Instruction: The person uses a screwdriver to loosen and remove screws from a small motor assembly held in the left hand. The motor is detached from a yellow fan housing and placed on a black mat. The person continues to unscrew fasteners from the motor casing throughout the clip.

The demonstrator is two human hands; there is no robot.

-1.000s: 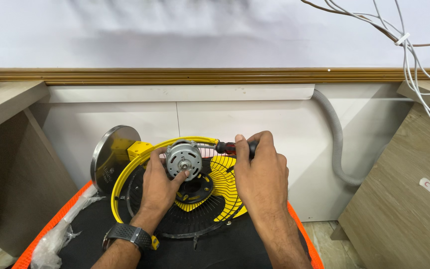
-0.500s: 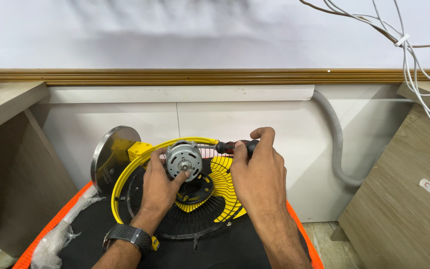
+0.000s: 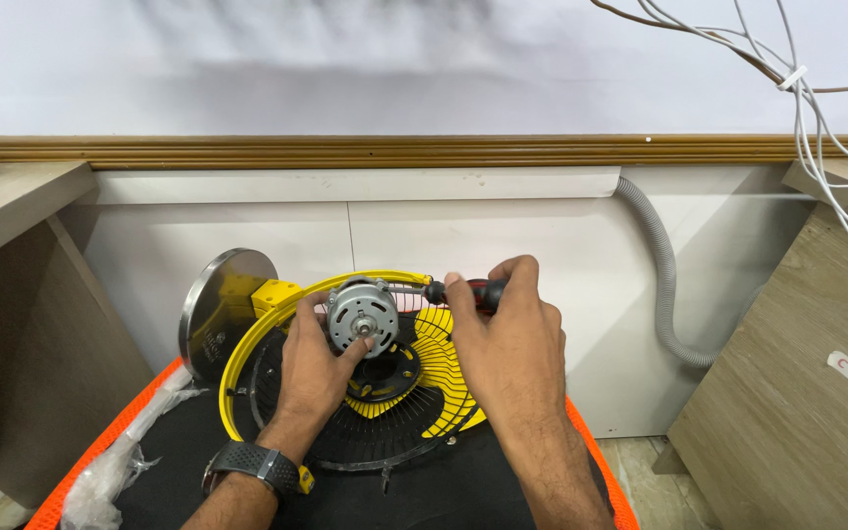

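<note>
Left hand gripping motor, right hand clasping screwdriver — at fan guard rim

Tight at frame centre, open at lower left

I see my left hand and right hand hemmed by the fan guard; round metal base blocks left, grey hose right; black mat lies open.

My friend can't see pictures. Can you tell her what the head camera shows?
A person's left hand steadies a small grey fan motor on a yellow and black fan grille, while the right hand holds a red-and-black screwdriver beside it.
</note>
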